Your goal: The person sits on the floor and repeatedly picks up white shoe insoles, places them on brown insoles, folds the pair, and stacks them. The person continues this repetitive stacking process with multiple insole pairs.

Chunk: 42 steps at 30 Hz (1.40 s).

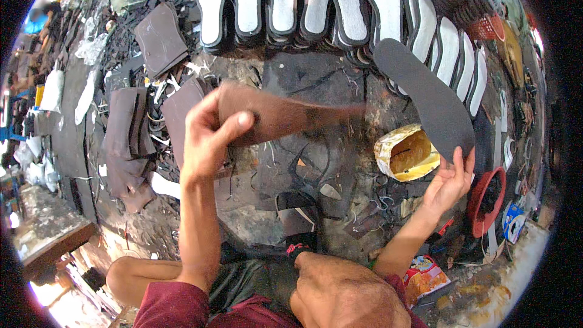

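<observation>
- Brown, thin and flat-looking, the piece (267, 118) on the person's left reaches across over the floor (303, 79); its far end thins into a blur, so I can't tell its true outline.
- The left hand (203, 127) is closed on that piece's near end, thumb pressed along the upper face.
- Dark grey and matt, the sole (428, 100) on the right is one smooth plain sheet, rounded at both ends, slimmer through the middle and broader at the near end.
- The right hand (450, 182) has that broad end by the fingertips, barely curled; the sole slants up and left, past the yellow container (395, 170) and in front of some white-topped soles (282, 0).
- Those stand in stacks, curving along the far side; brown sheets (161, 39) lie to the left.
- A red ring (477, 222) sits near the right hand.
</observation>
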Motion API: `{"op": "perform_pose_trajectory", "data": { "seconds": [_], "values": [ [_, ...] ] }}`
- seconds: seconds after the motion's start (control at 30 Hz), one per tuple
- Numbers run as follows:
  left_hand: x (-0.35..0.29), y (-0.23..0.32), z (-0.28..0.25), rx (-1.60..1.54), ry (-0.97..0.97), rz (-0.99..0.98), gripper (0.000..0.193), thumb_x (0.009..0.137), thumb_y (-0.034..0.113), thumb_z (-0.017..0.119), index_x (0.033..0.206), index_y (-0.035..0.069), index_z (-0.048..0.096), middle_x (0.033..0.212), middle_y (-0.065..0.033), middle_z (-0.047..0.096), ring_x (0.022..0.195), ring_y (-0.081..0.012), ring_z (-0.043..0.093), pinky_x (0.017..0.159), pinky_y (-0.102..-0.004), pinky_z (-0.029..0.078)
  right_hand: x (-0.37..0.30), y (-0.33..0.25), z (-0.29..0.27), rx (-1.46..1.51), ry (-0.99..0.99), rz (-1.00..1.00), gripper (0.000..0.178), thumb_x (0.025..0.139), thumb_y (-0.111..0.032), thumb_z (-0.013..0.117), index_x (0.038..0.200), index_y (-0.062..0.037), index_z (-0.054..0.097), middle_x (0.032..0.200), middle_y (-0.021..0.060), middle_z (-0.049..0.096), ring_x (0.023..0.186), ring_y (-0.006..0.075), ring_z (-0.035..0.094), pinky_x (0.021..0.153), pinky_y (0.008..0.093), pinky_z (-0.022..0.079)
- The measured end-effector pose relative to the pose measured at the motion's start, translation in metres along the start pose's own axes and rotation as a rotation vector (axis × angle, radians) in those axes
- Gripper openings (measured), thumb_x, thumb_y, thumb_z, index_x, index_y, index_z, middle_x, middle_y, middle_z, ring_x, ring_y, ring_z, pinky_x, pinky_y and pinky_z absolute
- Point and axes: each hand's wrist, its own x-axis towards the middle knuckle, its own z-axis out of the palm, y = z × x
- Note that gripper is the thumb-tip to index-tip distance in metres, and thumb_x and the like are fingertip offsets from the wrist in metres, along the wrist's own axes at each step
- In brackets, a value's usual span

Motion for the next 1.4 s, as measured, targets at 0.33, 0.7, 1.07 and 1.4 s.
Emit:
{"op": "perform_pose_trajectory", "data": {
  "seconds": [0.33, 0.7, 1.07, 1.4],
  "values": [
    [0.052, -0.053, 0.026, -0.258, 0.311, -0.177, 0.028, 0.098, 0.011, 0.06, 0.124, 0.001, 0.059, 0.109, -0.0071, 0.069, 0.096, -0.0168, 0.065, 0.087, -0.0321, 0.051, -0.001, -0.012, -0.013, -0.008, 0.071, -0.067, 0.053, 0.092, -0.002, 0.064, 0.142, 0.002, 0.045, 0.132, 0.0153, 0.059, 0.115, 0.0247, 0.062, 0.092, 0.0376, 0.053],
    [-0.098, -0.205, 0.033, 0.19, 0.504, -0.327, 0.059, 0.084, 0.009, 0.074, 0.139, 0.006, 0.052, 0.127, -0.0161, 0.061, 0.113, -0.0263, 0.061, 0.089, -0.0354, 0.053, -0.012, 0.008, -0.002, -0.023, -0.006, -0.012, 0.052, 0.091, 0.001, 0.064, 0.14, 0.0046, 0.045, 0.125, 0.0173, 0.059, 0.107, 0.0274, 0.064, 0.084, 0.0406, 0.059],
    [-0.054, -0.162, 0.095, 0.805, 0.146, -0.037, 0.072, 0.078, 0.041, 0.082, 0.131, 0.002, 0.053, 0.14, -0.0229, 0.054, 0.13, -0.0406, 0.051, 0.107, -0.0455, 0.043, -0.022, 0.017, 0.014, -0.065, -0.033, 0.004, 0.049, 0.091, 0.001, 0.064, 0.138, 0.0014, 0.051, 0.131, 0.0147, 0.059, 0.115, 0.026, 0.06, 0.09, 0.0381, 0.057],
    [-0.041, -0.17, 0.016, 0.505, 0.607, -0.183, 0.057, 0.09, 0.022, 0.076, 0.135, -0.006, 0.055, 0.128, -0.0195, 0.062, 0.107, -0.02, 0.063, 0.093, -0.0312, 0.051, -0.05, 0.149, 0.042, -0.214, -0.451, 0.316, 0.052, 0.088, 0.003, 0.066, 0.139, 0.0015, 0.055, 0.136, 0.0117, 0.059, 0.117, 0.0176, 0.06, 0.099, 0.0297, 0.048]
  ]
}}
